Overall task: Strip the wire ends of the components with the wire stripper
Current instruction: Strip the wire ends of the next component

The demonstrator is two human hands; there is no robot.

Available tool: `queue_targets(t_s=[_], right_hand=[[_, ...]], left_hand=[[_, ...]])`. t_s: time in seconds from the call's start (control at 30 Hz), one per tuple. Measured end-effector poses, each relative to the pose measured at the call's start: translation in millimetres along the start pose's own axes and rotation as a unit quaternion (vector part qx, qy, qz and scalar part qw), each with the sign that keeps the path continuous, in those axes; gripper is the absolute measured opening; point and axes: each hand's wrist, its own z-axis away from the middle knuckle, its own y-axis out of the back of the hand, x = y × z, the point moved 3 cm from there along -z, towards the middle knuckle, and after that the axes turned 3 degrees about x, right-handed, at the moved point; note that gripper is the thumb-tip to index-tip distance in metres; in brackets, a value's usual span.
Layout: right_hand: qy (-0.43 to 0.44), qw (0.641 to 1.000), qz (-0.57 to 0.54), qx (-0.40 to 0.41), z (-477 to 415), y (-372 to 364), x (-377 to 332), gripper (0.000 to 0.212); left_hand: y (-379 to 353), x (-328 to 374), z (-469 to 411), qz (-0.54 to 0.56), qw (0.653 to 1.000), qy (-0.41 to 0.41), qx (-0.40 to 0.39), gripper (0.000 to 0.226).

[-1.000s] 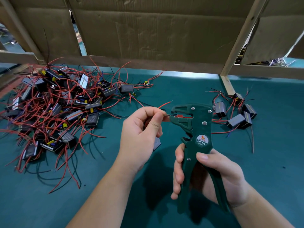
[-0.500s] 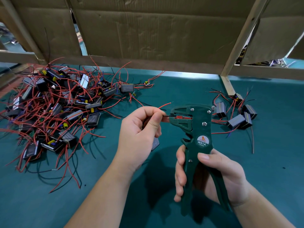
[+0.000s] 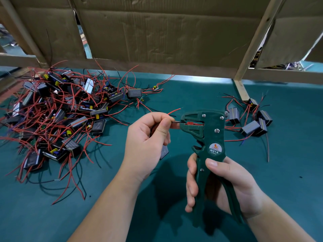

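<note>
In front, right hand (image 3: 225, 186): fingers and thumb wrapped round wire stripper (image 3: 212, 137) handles, head upright.
Left hand (image 3: 146, 144): thumb and forefinger pinch black wire (image 3: 176, 121), tip in stripper's mouth; 1 grey component (image 3: 164, 151) tucked under palm.
Red wire (image 3: 173, 111): pokes up free past left fingertips.
Right group (image 3: 250, 127): few components on green mat (image 3: 288, 172).
Left pile (image 3: 61, 112): tangled components, red and black leads.
Back: cardboard wall (image 3: 157, 32).
</note>
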Motion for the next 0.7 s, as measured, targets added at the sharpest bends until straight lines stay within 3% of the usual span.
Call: queue_targets(t_s=[0.13,0.23,0.3,0.53,0.7], right_hand=[[0.012,0.998,0.025,0.053,-1,-4,5,0.042],[0.029,0.984,0.024,0.174,-5,-4,6,0.057],[0.025,0.973,0.021,0.23,-4,-3,5,0.059],[0.01,0.976,0.011,0.218,-2,6,-6,0.034],[0.059,0.965,-0.024,0.254,5,24,-21,0.028]], left_hand=[[2,-4,-2,-0.025,1.0,-0.005,0.009,0.015],[2,-11,-2,-0.07,0.997,0.009,0.014,0.017],[1,-12,-1,-0.149,0.988,-0.028,0.009,0.016],[14,-16,-7,-0.322,0.939,-0.118,0.012,0.01],[31,-12,-17,-0.267,0.956,-0.078,0.089,0.019]])
